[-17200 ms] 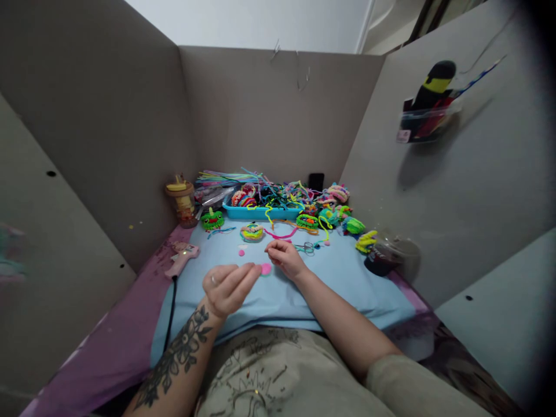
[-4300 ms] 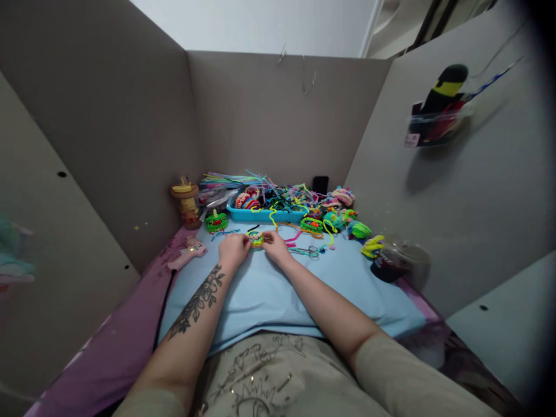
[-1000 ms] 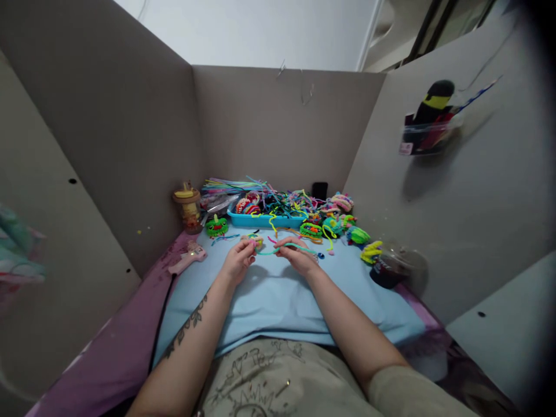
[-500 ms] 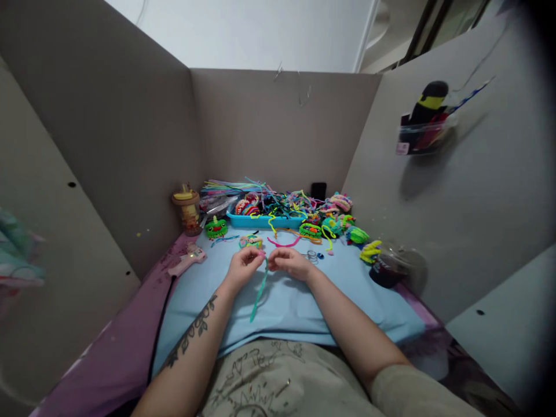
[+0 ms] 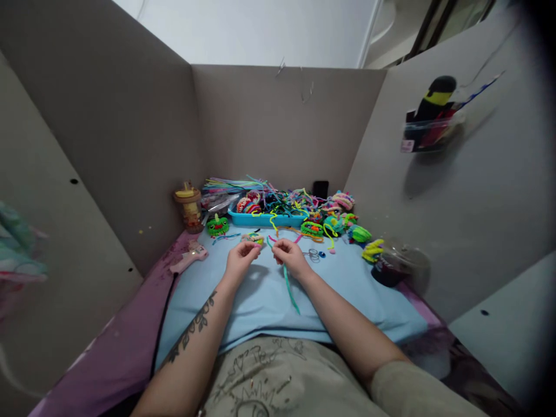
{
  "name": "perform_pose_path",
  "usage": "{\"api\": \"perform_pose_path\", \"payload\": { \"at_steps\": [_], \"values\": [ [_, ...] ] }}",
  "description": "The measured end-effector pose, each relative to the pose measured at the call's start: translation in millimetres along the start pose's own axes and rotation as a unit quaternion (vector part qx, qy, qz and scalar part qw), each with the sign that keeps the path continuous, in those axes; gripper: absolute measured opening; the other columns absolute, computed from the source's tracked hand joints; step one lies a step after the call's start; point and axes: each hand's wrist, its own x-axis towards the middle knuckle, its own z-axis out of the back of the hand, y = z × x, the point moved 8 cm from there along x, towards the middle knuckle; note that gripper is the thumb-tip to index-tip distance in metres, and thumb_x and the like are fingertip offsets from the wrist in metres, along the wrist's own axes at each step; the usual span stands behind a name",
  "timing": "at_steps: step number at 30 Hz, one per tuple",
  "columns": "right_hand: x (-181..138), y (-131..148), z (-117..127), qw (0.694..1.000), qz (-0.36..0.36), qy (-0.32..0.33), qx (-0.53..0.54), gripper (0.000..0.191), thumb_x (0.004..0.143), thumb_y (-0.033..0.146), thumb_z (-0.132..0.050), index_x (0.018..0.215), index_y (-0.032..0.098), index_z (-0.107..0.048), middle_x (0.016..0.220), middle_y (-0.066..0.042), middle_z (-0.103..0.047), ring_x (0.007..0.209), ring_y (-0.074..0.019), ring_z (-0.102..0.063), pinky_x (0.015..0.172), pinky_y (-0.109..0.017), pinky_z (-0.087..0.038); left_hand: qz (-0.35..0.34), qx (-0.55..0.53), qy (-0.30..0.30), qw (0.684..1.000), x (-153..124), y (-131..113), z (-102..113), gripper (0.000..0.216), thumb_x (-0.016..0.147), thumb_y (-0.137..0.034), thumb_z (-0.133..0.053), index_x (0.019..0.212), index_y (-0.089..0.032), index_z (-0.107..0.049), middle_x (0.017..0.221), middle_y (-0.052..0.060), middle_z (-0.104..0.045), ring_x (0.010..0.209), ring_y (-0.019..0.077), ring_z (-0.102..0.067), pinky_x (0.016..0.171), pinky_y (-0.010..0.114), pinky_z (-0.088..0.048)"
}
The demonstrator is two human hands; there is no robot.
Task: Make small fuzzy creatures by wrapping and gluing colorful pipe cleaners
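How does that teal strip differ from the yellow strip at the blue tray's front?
The teal strip is held in the right hand; the yellow strip lies across the front of the blue tray. The teal strip's tail curves gently, while the yellow strip zigzags. Both are long and thin.

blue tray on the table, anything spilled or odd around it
Nothing looks damaged, but the blue tray is untidy: a yellow strand trails over its front rim, unlike most of the tangle inside. The green strand in the right hand shows no visible damage.
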Motion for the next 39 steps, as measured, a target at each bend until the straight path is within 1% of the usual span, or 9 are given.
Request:
{"api": "perform_pose_path", "payload": {
  "at_steps": [7, 11, 15, 20, 24, 28, 31, 34, 39],
  "values": [
    [-2, 0, -10, 0.998, -0.004, 0.033, -0.055, 0.020, 0.073, 0.034, -0.060, 0.082, 0.016, -0.060, 0.056, 0.005, -0.051, 0.044, -0.0079, -0.043, 0.045, -0.021, -0.032, 0.023, -0.040, 0.012, 0.999, -3, -1, -5, 0.034, 0.065, -0.041, -0.072, 0.087, -0.014, -0.067, 0.072, 0.003, -0.066, 0.063, 0.0123, -0.058, 0.062, 0.025, -0.047],
    [0, 2, -6, 0.994, 0.042, 0.021, -0.101, 0.020, 0.075, 0.035, -0.058, 0.080, 0.016, -0.062, 0.063, 0.002, -0.056, 0.054, -0.0110, -0.048, 0.053, -0.023, -0.036, 0.037, -0.036, 0.031, 0.998, -3, 2, -7, 0.040, 0.065, -0.042, -0.072, 0.092, -0.014, -0.068, 0.078, 0.005, -0.066, 0.066, 0.0131, -0.058, 0.064, 0.026, -0.049],
    [-2, 8, -6, 0.977, 0.091, 0.015, -0.190, 0.017, 0.077, 0.032, -0.057, 0.077, 0.017, -0.064, 0.068, 0.000, -0.060, 0.060, -0.0129, -0.050, 0.057, -0.024, -0.037, 0.018, -0.034, 0.071, 0.997, -4, 2, -13, 0.043, 0.069, -0.040, -0.070, 0.104, -0.016, -0.065, 0.088, 0.006, -0.066, 0.067, 0.0114, -0.055, 0.063, 0.024, -0.047],
    [-4, 11, -7, 0.967, 0.110, 0.015, -0.227, 0.014, 0.077, 0.029, -0.057, 0.076, 0.017, -0.065, 0.070, 0.000, -0.062, 0.063, -0.0124, -0.050, 0.058, -0.024, -0.037, 0.031, -0.050, 0.105, 0.993, -6, 2, -16, 0.029, 0.068, -0.037, -0.071, 0.084, -0.013, -0.067, 0.066, 0.001, -0.060, 0.062, 0.0098, -0.052, 0.062, 0.022, -0.044],
    [-1, 5, -3, 0.988, 0.061, 0.009, -0.145, 0.015, 0.076, 0.032, -0.059, 0.074, 0.017, -0.059, 0.062, 0.003, -0.055, 0.055, -0.0099, -0.045, 0.053, -0.023, -0.035, 0.055, -0.103, 0.098, 0.988, -5, 5, -14, 0.027, 0.066, -0.036, -0.073, 0.079, -0.014, -0.064, 0.065, 0.000, -0.058, 0.061, 0.0095, -0.052, 0.064, 0.023, -0.044],
    [0, -7, -7, 0.999, -0.020, 0.036, -0.011, 0.021, 0.072, 0.036, -0.062, 0.070, 0.018, -0.053, 0.049, 0.007, -0.045, 0.042, -0.0070, -0.036, 0.042, -0.021, -0.027, 0.070, -0.137, 0.099, 0.983, -6, 6, -15, 0.027, 0.063, -0.034, -0.075, 0.078, -0.014, -0.065, 0.066, 0.000, -0.059, 0.062, 0.0096, -0.054, 0.064, 0.023, -0.044],
    [0, -12, -8, 0.992, -0.072, 0.037, 0.097, 0.025, 0.067, 0.038, -0.067, 0.068, 0.018, -0.051, 0.045, 0.007, -0.047, 0.038, -0.0065, -0.036, 0.038, -0.019, -0.023, 0.087, -0.168, 0.106, 0.976, -8, 4, -18, 0.027, 0.059, -0.031, -0.078, 0.075, -0.014, -0.065, 0.068, 0.001, -0.060, 0.063, 0.0100, -0.055, 0.067, 0.025, -0.045],
    [0, -11, -9, 0.977, -0.090, 0.044, 0.188, 0.031, 0.060, 0.036, -0.074, 0.064, 0.018, -0.050, 0.045, 0.006, -0.050, 0.038, -0.0058, -0.038, 0.038, -0.018, -0.024, 0.101, -0.190, 0.117, 0.970, -10, 3, -23, 0.026, 0.057, -0.030, -0.079, 0.073, -0.013, -0.065, 0.069, 0.001, -0.061, 0.064, 0.0105, -0.056, 0.069, 0.026, -0.045],
    [-4, -11, -7, 0.956, -0.127, 0.058, 0.257, 0.035, 0.050, 0.034, -0.081, 0.066, 0.017, -0.054, 0.048, 0.004, -0.053, 0.041, -0.0057, -0.045, 0.040, -0.017, -0.029, 0.097, -0.183, 0.139, 0.968, -12, 6, -27, 0.027, 0.058, -0.031, -0.079, 0.075, -0.013, -0.066, 0.067, 0.002, -0.062, 0.063, 0.0113, -0.056, 0.067, 0.026, -0.044]
  ]
}}
